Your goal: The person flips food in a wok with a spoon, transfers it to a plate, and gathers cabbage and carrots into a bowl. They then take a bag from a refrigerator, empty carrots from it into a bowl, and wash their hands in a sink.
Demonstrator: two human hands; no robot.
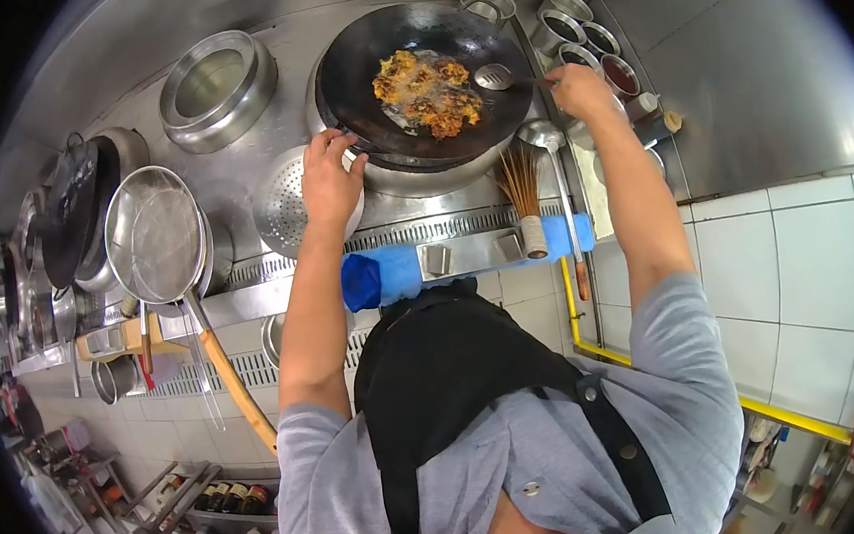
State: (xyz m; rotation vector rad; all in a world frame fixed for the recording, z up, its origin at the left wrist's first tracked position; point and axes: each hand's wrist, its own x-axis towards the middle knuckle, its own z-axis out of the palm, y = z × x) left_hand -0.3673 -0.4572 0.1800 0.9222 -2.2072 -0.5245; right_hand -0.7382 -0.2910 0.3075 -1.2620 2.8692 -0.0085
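Steel pot (217,88), perforated colander (282,206) and mesh sieve (156,233) sit left on counter (239,171); bamboo brush (521,184), blue cloth (363,280) at front edge; seasoning tins (580,39) right.

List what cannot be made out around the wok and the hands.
Head view only.
- wok handle: covered by the left hand gripping it.
- ladle shaft: its end hidden inside the right hand.
- seasoning pots: contents too small to tell.
- bottles: labels too small, blurred near the dark lens edge.
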